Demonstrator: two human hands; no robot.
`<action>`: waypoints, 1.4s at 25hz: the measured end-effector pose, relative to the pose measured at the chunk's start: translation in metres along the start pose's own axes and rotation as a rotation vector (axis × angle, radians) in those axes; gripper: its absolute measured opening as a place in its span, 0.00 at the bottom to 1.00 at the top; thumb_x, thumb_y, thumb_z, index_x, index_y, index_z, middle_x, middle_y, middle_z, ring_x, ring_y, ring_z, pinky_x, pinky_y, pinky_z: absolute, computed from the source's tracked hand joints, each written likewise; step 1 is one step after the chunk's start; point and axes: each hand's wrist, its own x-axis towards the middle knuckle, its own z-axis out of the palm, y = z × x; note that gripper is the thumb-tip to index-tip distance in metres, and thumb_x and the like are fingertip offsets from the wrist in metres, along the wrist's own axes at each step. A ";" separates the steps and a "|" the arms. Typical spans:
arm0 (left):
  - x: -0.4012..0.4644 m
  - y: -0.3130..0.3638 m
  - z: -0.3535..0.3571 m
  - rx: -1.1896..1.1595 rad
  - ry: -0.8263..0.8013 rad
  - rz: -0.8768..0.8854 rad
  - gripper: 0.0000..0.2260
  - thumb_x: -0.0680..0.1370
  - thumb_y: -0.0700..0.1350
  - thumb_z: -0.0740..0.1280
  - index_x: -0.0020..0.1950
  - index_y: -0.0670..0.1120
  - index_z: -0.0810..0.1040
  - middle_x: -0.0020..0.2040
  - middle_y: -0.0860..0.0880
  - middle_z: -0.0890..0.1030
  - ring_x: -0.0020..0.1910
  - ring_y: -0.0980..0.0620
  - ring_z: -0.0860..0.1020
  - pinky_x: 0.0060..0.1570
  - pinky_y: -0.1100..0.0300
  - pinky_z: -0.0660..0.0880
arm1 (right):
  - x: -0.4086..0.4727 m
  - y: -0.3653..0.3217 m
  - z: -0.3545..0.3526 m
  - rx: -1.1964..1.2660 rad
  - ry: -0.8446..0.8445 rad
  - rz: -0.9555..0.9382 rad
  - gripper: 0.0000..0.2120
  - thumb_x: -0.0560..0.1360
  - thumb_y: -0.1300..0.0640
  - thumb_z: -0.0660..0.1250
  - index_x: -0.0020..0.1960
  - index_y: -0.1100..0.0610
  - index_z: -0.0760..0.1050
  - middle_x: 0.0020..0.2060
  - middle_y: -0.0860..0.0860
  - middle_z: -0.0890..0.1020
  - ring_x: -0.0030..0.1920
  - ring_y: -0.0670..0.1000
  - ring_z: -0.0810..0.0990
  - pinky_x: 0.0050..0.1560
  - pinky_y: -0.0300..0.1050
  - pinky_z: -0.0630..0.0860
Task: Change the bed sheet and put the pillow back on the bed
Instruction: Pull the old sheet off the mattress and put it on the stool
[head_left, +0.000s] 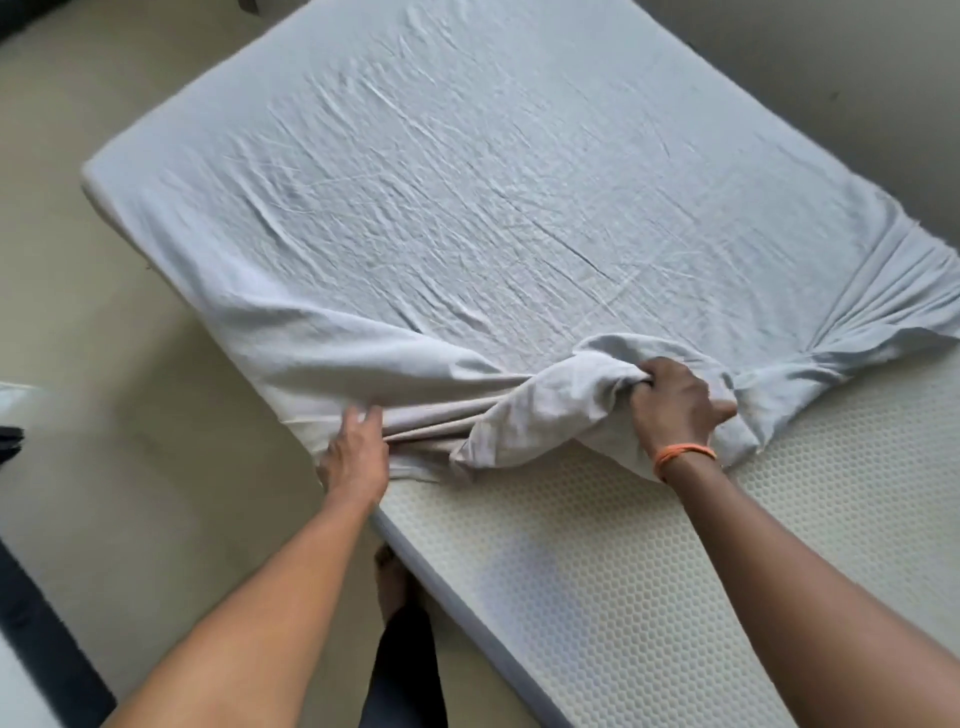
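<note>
We reach forward with both arms over the bed's near corner. Our right hand, an orange band at its wrist, clenches a gathered bunch of the pale grey sheet; our left hand grasps the sheet's edge at the mattress side, its fingertips hidden in folds. Ahead of the hands the sheet covers the bed; beneath our right arm the honeycomb mattress lies bare. Beige floor lies left of our left hand.
</note>
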 end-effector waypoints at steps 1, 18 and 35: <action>0.020 -0.003 -0.009 -0.025 -0.007 0.041 0.10 0.79 0.42 0.61 0.58 0.43 0.77 0.57 0.37 0.77 0.50 0.36 0.79 0.49 0.46 0.78 | -0.001 -0.014 0.013 -0.114 -0.002 -0.058 0.21 0.70 0.56 0.65 0.64 0.50 0.74 0.59 0.58 0.79 0.61 0.61 0.75 0.60 0.58 0.62; 0.182 0.025 -0.137 0.315 0.043 0.423 0.24 0.78 0.37 0.59 0.73 0.54 0.66 0.72 0.47 0.66 0.67 0.40 0.64 0.65 0.44 0.63 | 0.003 -0.147 0.028 0.366 -0.017 -0.182 0.20 0.63 0.55 0.56 0.49 0.49 0.81 0.45 0.53 0.85 0.53 0.59 0.81 0.53 0.57 0.73; 0.168 0.089 -0.140 -0.586 -0.301 0.362 0.17 0.68 0.36 0.65 0.54 0.43 0.85 0.50 0.42 0.85 0.54 0.45 0.82 0.35 0.75 0.67 | 0.076 -0.281 0.039 0.175 -0.411 -0.311 0.17 0.73 0.40 0.65 0.58 0.46 0.79 0.47 0.48 0.83 0.56 0.48 0.78 0.64 0.58 0.65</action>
